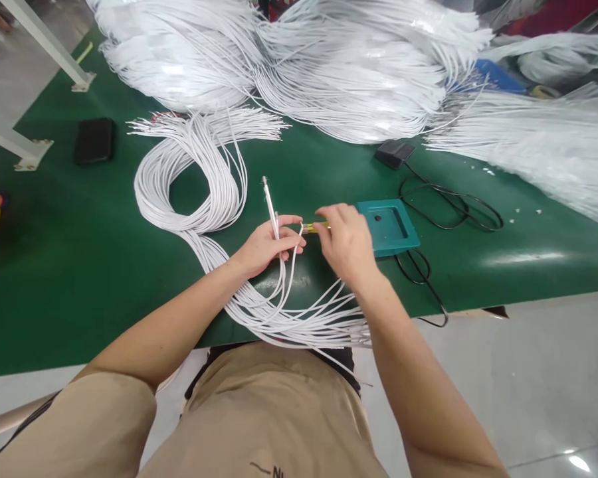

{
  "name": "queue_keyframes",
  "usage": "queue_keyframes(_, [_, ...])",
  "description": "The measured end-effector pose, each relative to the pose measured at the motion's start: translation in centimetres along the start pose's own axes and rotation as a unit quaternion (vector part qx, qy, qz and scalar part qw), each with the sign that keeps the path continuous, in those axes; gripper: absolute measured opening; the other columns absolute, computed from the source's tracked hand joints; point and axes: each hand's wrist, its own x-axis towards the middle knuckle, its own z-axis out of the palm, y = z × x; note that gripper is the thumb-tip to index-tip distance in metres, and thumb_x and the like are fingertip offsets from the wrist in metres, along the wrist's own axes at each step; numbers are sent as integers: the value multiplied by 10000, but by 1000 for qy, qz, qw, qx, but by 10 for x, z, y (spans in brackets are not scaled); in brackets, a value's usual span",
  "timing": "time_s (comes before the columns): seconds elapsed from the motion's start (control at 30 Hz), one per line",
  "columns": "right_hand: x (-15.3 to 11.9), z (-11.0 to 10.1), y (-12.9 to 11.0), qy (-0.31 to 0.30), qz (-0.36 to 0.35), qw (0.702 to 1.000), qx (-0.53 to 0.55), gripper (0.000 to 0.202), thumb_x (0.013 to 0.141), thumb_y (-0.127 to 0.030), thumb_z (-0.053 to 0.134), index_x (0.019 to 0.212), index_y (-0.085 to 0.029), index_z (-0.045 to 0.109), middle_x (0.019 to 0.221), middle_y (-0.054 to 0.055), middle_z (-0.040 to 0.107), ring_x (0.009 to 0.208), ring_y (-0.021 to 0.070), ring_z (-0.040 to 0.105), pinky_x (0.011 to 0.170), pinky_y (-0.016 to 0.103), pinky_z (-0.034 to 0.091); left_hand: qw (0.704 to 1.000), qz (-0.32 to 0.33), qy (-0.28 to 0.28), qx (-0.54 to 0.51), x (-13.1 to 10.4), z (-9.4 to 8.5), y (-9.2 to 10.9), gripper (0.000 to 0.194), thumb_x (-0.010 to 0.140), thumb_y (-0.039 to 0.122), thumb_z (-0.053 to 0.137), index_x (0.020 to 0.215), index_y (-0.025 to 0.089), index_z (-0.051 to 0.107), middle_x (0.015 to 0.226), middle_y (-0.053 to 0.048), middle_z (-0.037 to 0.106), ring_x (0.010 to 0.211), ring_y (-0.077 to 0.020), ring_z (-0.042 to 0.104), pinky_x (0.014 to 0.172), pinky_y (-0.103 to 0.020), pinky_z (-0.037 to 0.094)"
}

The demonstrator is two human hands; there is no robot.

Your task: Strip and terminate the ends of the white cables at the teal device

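Observation:
My left hand (272,245) is closed around several white cables, whose ends stick up above the fingers. One cable end bends from that hand toward my right hand (346,242), which pinches a small yellow piece (309,228) at the cable's tip. A long bundle of white cables (189,192) loops on the green table to the left and passes under my forearm to the front edge. Just right of my right hand lies a teal tray (389,229) with a small dark spot inside.
Big heaps of white cables (349,73) cover the back of the table (80,265). A black box (94,141) lies at the left, near white metal legs. A black device (395,153) trails a black cord on the right.

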Motion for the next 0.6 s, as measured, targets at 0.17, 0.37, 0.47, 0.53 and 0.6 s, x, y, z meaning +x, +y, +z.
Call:
queue_keyframes(0.17, [22, -11, 29, -121, -32, 990, -62, 146, 861, -175, 520, 865, -175, 666, 860, 92, 707, 854, 241, 580, 922, 398, 326, 992, 47, 29, 116, 8, -2, -7, 492, 732, 240, 716, 1171, 131, 524, 801, -50, 699, 703, -153, 683, 459, -173, 443])
queue_keyframes(0.37, [22, -11, 34, -151, -64, 984, -67, 123, 765, -129, 626, 873, -174, 665, 900, 76, 704, 912, 219, 579, 930, 366, 311, 989, 63, 44, 127, 12, 1, -11, 497, 721, 238, 722, 1160, 126, 517, 776, -40, 702, 689, -153, 695, 564, -216, 530])
queue_keyframes(0.47, [22, -8, 32, -138, -55, 987, -57, 103, 766, -120, 620, 840, -177, 665, 858, 73, 686, 915, 221, 556, 905, 359, 308, 987, 65, 52, 136, 13, 2, -12, 484, 711, 225, 723, 1142, 125, 527, 756, -36, 702, 674, -154, 697, 588, -229, 545])
queue_keyframes(0.53, [23, -7, 31, -135, -46, 988, -59, 95, 767, -113, 609, 802, -178, 670, 796, 75, 661, 902, 228, 536, 872, 355, 308, 984, 69, 62, 152, 13, 1, -14, 478, 708, 224, 720, 1138, 131, 535, 749, -34, 703, 674, -161, 700, 596, -239, 554])
queue_keyframes(0.6, [25, -7, 30, -135, -38, 988, -66, 114, 778, -106, 585, 785, -174, 676, 743, 78, 630, 867, 231, 518, 844, 357, 304, 979, 72, 71, 175, 15, 0, -16, 475, 709, 229, 716, 1144, 145, 546, 749, -33, 707, 675, -167, 703, 615, -255, 564])
